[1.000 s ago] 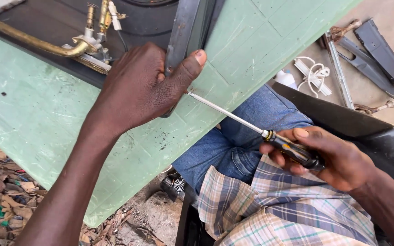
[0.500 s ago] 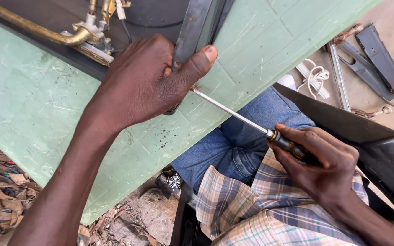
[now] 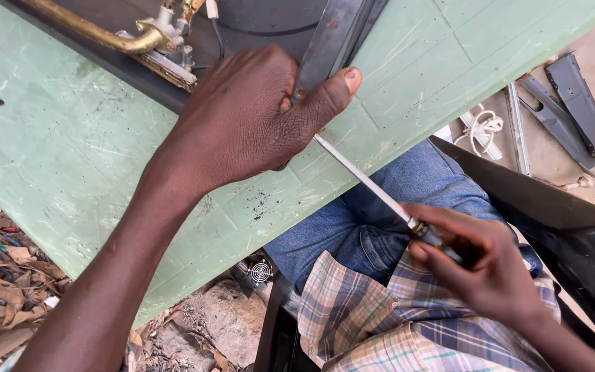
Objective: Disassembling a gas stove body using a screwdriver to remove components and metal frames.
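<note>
right hand: closest to the camera, over the lap, fingers wrapped tight around the dark handle of a screwdriver

screwdriver: shaft runs up and left from those fingers, tip tucked under the left thumb, so can't see what it sits in

left hand: fingers closed over a dark metal bar, thumb stretched across it

green panel: scratched up, lies under the left fingers

brass tube: just beyond the left knuckles, with a small fitting

flat black parts: on the ground, far past the right fingers, beside a white cord
</note>
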